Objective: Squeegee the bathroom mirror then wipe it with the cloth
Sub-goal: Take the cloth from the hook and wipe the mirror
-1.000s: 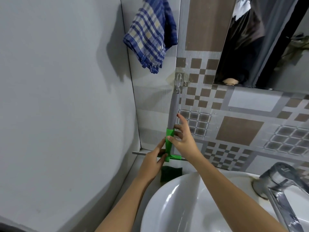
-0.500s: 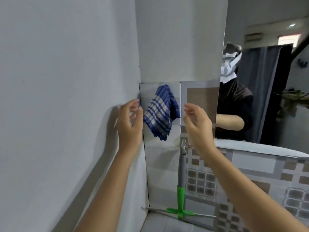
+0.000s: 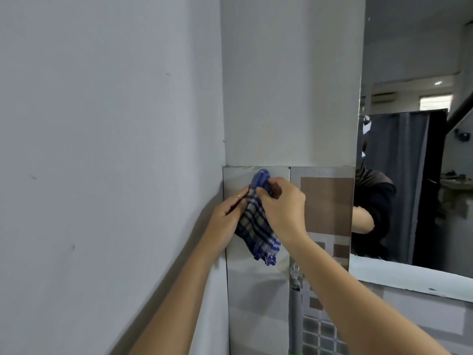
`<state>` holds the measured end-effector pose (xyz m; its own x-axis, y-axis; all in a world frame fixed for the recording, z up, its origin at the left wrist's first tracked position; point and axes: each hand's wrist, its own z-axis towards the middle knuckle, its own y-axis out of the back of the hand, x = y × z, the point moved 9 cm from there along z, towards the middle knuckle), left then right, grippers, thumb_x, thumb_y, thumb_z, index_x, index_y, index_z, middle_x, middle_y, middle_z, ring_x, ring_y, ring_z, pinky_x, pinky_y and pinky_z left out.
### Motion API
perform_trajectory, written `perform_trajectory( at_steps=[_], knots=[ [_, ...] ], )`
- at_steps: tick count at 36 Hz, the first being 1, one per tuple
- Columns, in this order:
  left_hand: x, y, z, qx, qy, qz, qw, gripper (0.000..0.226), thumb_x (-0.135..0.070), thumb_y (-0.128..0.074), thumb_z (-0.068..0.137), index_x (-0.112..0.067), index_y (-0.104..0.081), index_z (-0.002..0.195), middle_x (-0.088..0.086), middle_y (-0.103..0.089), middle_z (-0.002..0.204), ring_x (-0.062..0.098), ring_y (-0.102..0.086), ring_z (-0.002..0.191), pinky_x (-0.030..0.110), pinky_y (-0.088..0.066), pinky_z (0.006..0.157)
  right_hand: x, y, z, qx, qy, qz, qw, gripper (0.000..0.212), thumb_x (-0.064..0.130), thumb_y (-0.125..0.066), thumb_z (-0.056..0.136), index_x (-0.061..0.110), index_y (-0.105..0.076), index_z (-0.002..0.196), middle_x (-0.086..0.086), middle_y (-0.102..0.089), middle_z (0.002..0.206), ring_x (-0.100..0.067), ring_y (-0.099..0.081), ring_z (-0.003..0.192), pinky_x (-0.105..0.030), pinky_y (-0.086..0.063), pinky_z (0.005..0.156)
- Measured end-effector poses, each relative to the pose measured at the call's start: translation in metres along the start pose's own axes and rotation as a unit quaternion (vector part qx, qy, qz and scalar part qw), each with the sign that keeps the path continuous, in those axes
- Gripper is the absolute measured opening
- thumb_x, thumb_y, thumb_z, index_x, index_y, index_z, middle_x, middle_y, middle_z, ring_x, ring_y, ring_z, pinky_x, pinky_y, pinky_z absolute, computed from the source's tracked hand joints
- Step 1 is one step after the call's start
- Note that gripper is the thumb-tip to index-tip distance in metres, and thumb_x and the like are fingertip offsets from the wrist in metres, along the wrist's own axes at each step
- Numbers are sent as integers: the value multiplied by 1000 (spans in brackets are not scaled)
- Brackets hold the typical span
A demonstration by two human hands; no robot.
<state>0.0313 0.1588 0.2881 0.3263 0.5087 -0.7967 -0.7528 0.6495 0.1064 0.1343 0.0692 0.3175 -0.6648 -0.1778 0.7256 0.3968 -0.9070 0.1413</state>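
Note:
A blue and beige checked cloth (image 3: 257,231) hangs on the tiled wall in the corner, its top bunched over a hook I cannot see. My left hand (image 3: 226,219) grips the cloth's left side. My right hand (image 3: 282,208) pinches the cloth near its top. The squeegee's grey handle (image 3: 295,319) hangs from a clear wall hook (image 3: 294,271) below my right forearm; its blade is out of frame. The mirror (image 3: 414,175) fills the right side and reflects a person in dark clothes.
A plain grey wall (image 3: 102,149) stands close on the left and meets the tiled wall (image 3: 327,206) in the corner. Patterned brown and grey tiles run below the mirror's lower edge (image 3: 409,280).
Both hands left the squeegee hanging on its hook, rose to the cloth and closed on it. My view tilted up from the sink to the wall corner.

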Motion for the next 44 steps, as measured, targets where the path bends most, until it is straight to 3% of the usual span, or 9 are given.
perform_trajectory(
  at_steps=[4,15,20,26,29,33,37,40,44],
  knots=[
    [0,-1,4,8,0,11,1000,35,-10,-46,96,-23,-53,127,-11,-60,121,-8,-54,107,7,-43,86,4,8,3,-25,-9,18,999,14,13,-65,84,10,-68,97,0,-67,87,-9,-59,76,-7,-39,60],
    [-59,1,-12,-4,-100,60,993,32,-18,-47,96,-23,-51,127,-3,-54,125,3,-52,115,23,-44,99,61,37,-2,22,33,117,992,14,10,-64,84,23,-68,87,10,-68,78,-4,-64,73,-10,-51,65],
    [-117,0,-38,-24,-202,159,966,32,-19,-53,93,-26,-48,124,-6,-46,123,-2,-42,119,5,-29,97,82,68,-16,128,23,171,977,14,9,-65,84,22,-70,87,4,-71,80,-9,-67,74,-22,-54,71],
    [-136,-40,-81,162,-115,41,979,44,-10,-64,85,-28,-38,115,1,-54,120,10,-57,109,25,-49,92,92,115,-51,225,58,122,965,15,8,-62,85,17,-70,93,14,-72,77,-1,-65,77,-12,-50,73],
    [-140,-61,-100,198,-100,19,975,41,-4,-64,84,-21,-37,111,7,-56,118,14,-61,103,27,-52,86,92,135,-69,247,65,94,962,16,4,-61,84,12,-69,95,14,-72,81,-2,-65,82,-15,-50,79],
    [-143,-84,-116,198,-78,0,977,28,-3,-62,85,-17,-44,101,9,-60,113,20,-64,92,30,-55,80,83,164,-84,232,55,69,969,16,9,-64,82,13,-71,96,6,-74,85,-9,-66,84,-22,-52,84],
    [-152,-106,-130,184,-85,9,979,23,1,-62,84,-16,-50,94,20,-60,101,21,-60,84,34,-53,80,83,191,-98,225,59,70,970,17,2,-63,83,13,-70,95,7,-73,79,-6,-65,80,-18,-52,81],
    [-163,-124,-140,168,-91,20,981,17,3,-62,83,-14,-60,88,8,-63,87,15,-58,78,23,-52,74,82,212,-103,201,72,52,975,19,2,-64,82,13,-69,97,6,-70,85,-1,-64,81,-16,-50,80],
    [-172,-141,-149,97,-90,18,991,23,3,-64,80,-19,-69,81,-2,-69,85,11,-64,82,24,-52,82,68,243,-116,149,58,38,986,16,7,-66,82,16,-70,94,7,-71,86,-2,-66,81,-20,-50,81]
  ],
)
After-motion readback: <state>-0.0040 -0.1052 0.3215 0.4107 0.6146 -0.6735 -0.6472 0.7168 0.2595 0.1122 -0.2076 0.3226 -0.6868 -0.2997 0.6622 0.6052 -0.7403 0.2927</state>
